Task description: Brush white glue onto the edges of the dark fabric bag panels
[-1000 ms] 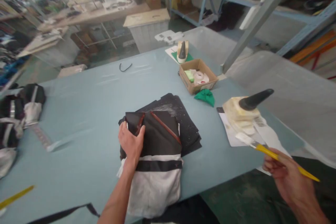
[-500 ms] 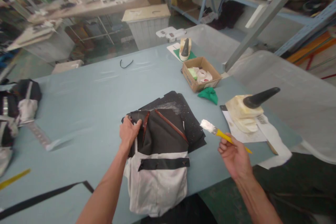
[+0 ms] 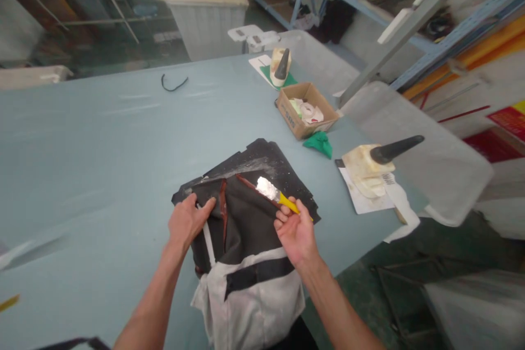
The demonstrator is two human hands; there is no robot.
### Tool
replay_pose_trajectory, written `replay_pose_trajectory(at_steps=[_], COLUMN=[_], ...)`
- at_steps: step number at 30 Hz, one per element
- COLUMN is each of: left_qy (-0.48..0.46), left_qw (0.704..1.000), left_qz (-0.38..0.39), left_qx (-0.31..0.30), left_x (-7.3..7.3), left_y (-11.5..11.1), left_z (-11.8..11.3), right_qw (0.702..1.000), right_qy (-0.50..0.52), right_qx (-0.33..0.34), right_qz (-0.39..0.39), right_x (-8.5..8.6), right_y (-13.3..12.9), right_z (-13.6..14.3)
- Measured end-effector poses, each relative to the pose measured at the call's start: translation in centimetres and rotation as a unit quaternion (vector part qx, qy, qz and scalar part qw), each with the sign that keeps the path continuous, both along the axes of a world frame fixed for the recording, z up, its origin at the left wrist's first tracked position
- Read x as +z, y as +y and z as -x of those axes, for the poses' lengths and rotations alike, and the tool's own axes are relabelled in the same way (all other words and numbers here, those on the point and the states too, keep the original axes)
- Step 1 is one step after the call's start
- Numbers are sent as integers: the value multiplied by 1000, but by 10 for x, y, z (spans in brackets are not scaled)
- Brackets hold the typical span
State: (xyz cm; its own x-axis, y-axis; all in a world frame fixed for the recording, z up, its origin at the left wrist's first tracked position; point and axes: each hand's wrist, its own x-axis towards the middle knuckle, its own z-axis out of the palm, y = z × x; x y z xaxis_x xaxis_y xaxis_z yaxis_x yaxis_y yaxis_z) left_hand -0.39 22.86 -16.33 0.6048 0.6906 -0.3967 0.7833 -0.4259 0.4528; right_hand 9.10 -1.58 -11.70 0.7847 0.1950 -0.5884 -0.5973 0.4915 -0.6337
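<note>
A dark grey and off-white sewn fabric piece (image 3: 254,229), bag-like, with reddish-brown edged slits and a black strap across it, lies at the table's near edge. My left hand (image 3: 188,224) grips its upper left edge, thumb on top and the other fingers partly hidden. In my right hand (image 3: 298,232) is a paintbrush (image 3: 287,202) with a yellow handle. White, pasty stuff coats its bristles, which are over the dark fabric near the right slit; I cannot tell whether they touch. Under the fabric's far part lies a black sheet (image 3: 283,167) smeared with white.
To the right, a cream container with a black cone spout (image 3: 367,167) stands on a white board. Farther back are a green cloth (image 3: 319,144), a cardboard box (image 3: 301,128) of tape and scraps, and a second spouted container (image 3: 281,68). A slanted metal post (image 3: 381,60) rises at the right.
My right hand has brought the brush left, from beside the black sheet to over the dark fabric. My left hand keeps its hold on the fabric edge. The view has shifted.
</note>
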Motion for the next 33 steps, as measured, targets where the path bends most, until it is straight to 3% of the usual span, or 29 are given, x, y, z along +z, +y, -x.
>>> replay_pose_trajectory(at_steps=[2, 4, 8, 12, 15, 23, 29, 33], left_qy=[-57, -155, -269, -295, -318, -366, -375, -388], left_qw=[998, 979, 889, 838, 816, 802, 855, 861], left_qz=[37, 130, 337, 405, 424, 416, 322, 302], left_qx=[2, 35, 157, 217, 232, 223, 153, 129], left_x=[-7, -11, -11, -15, -18, -11, -7, -4], left_y=[2, 3, 2, -4, -8, -22, -28, -35], left_z=[11, 22, 34, 37, 39, 45, 48, 49], right_qw=[1000, 1000, 997, 993, 987, 941, 919, 902], right_qy=[3, 0, -41, -59, -80, -216, -247, -276], right_qx=[2, 1, 7, -1, -16, 17, 57, 86], right_qz=[4, 13, 70, 107, 140, 261, 301, 322], right_x=[-7, -14, -23, -19, -9, 11, 17, 26], right_y=[11, 19, 28, 35, 45, 84, 94, 99], right_z=[8, 17, 30, 37, 44, 60, 65, 68])
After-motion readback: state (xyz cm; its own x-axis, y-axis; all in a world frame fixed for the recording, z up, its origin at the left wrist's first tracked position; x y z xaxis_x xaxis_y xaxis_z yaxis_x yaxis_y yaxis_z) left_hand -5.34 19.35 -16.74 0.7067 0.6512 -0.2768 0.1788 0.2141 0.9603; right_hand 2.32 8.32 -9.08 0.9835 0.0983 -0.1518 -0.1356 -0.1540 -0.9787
